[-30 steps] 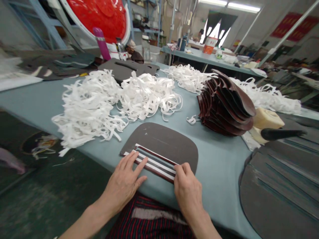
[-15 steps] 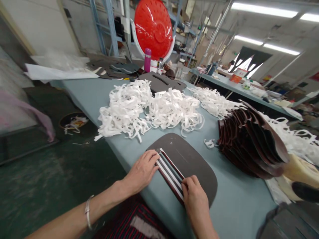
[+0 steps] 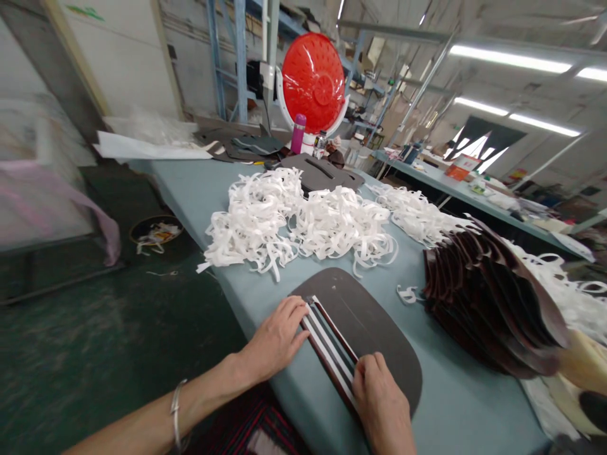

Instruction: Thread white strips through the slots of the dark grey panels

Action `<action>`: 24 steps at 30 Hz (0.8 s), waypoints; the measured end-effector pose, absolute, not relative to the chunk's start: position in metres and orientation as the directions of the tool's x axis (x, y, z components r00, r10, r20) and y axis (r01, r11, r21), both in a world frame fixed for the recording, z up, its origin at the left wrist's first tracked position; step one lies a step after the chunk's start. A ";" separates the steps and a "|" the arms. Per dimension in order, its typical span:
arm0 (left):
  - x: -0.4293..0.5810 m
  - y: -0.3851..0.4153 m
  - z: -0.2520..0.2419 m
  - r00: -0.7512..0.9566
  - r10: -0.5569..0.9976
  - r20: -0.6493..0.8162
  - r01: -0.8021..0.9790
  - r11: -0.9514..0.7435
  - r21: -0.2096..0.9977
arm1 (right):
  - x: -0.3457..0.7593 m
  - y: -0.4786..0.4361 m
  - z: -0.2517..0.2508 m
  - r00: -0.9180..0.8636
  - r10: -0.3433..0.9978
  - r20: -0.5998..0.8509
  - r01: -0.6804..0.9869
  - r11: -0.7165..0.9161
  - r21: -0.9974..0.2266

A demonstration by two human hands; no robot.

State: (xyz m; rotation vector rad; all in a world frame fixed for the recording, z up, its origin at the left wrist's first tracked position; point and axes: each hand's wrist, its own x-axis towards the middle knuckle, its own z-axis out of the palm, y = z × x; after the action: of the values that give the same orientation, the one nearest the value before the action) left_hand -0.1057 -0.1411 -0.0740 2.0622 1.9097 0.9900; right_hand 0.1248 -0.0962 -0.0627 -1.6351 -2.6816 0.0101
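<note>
A dark grey panel (image 3: 379, 328) with rounded corners lies on the table in front of me. Along its near side, a slot-like part has dark red-brown edging, with white strips (image 3: 327, 338) running lengthwise on it. At the far end of the strips, my left hand (image 3: 277, 335) is closed, its fingertips on the end of a strip and its thumb bent against the side. My right hand (image 3: 382, 398) pinches a strip at the near end with curled fingers. The exact contact beneath both sets of fingertips is hidden.
Heaps of white tape strips (image 3: 339, 221) lie beyond the panel. To the right stands a stack of curved dark brown pieces (image 3: 488, 303). A purple bottle (image 3: 298, 134) and a red round fan cover (image 3: 313, 82) are at the back. The table's left edge (image 3: 225, 291) drops to a green floor.
The camera view has shifted, so everything sits a little lower and further right. Both hands stay at the ends of the strip, with the right hand's fingers slightly more curled.
</note>
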 end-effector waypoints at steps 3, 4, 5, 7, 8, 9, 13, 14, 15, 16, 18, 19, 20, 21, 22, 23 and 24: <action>-0.106 -0.141 -0.074 -0.042 0.929 0.368 0.821 -0.178 0.542 | 0.134 -0.094 -0.069 -0.475 0.880 0.028 0.875 0.475 -0.092; -0.106 -0.141 -0.074 -0.045 0.927 0.372 0.820 -0.179 0.544 | 0.135 -0.093 -0.071 -0.480 0.877 0.030 0.869 0.480 -0.119; -0.106 -0.141 -0.075 -0.047 0.926 0.376 0.820 -0.179 0.544 | 0.135 -0.093 -0.071 -0.487 0.873 0.030 0.863 0.486 -0.139; -0.107 -0.141 -0.075 -0.047 0.926 0.374 0.822 -0.177 0.541 | 0.134 -0.092 -0.071 -0.495 0.869 0.022 0.857 0.492 -0.151; -0.107 -0.141 -0.075 -0.043 0.928 0.370 0.824 -0.176 0.538 | 0.132 -0.091 -0.070 -0.492 0.870 0.015 0.861 0.489 -0.143; -0.107 -0.141 -0.075 -0.039 0.930 0.366 0.826 -0.176 0.535 | 0.130 -0.091 -0.069 -0.488 0.873 0.007 0.865 0.485 -0.127; -0.106 -0.141 -0.075 -0.036 0.936 0.351 0.833 -0.166 0.528 | 0.124 -0.091 -0.065 -0.496 0.868 0.008 0.868 0.496 -0.036; -0.106 -0.141 -0.075 -0.039 0.935 0.351 0.834 -0.164 0.527 | 0.123 -0.091 -0.064 -0.504 0.864 0.014 0.864 0.504 -0.015; -0.106 -0.142 -0.075 -0.040 0.935 0.353 0.834 -0.163 0.527 | 0.123 -0.092 -0.064 -0.512 0.859 0.018 0.859 0.512 0.000; -0.106 -0.142 -0.075 -0.042 0.934 0.356 0.834 -0.164 0.527 | 0.124 -0.092 -0.063 -0.516 0.856 0.022 0.856 0.516 0.009; -0.106 -0.142 -0.076 -0.045 0.932 0.360 0.831 -0.164 0.531 | 0.125 -0.093 -0.062 -0.514 0.858 0.018 0.858 0.514 -0.008; -0.106 -0.143 -0.076 -0.046 0.932 0.360 0.830 -0.164 0.533 | 0.126 -0.093 -0.061 -0.502 0.865 0.003 0.864 0.502 -0.035; -0.106 -0.143 -0.076 -0.047 0.932 0.359 0.830 -0.164 0.534 | 0.126 -0.093 -0.060 -0.481 0.876 -0.024 0.875 0.479 -0.069; -0.106 -0.143 -0.076 -0.048 0.932 0.358 0.829 -0.163 0.535 | 0.125 -0.094 -0.058 -0.453 0.890 -0.056 0.889 0.446 -0.103; -0.106 -0.143 -0.076 -0.049 0.933 0.356 0.830 -0.160 0.535 | 0.123 -0.094 -0.057 -0.426 0.901 -0.086 0.901 0.413 -0.132; -0.106 -0.143 -0.076 -0.050 0.934 0.354 0.830 -0.158 0.535 | 0.120 -0.095 -0.055 -0.404 0.909 -0.102 0.909 0.387 -0.152; -0.106 -0.143 -0.077 -0.049 0.935 0.350 0.830 -0.157 0.536 | 0.115 -0.095 -0.054 -0.391 0.915 -0.099 0.913 0.372 -0.167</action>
State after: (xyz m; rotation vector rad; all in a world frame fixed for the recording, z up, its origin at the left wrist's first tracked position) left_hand -0.1060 -0.1432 -0.0765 2.0483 1.9274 0.9900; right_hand 0.1153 -0.0953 -0.0539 -1.7287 -2.5934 0.3052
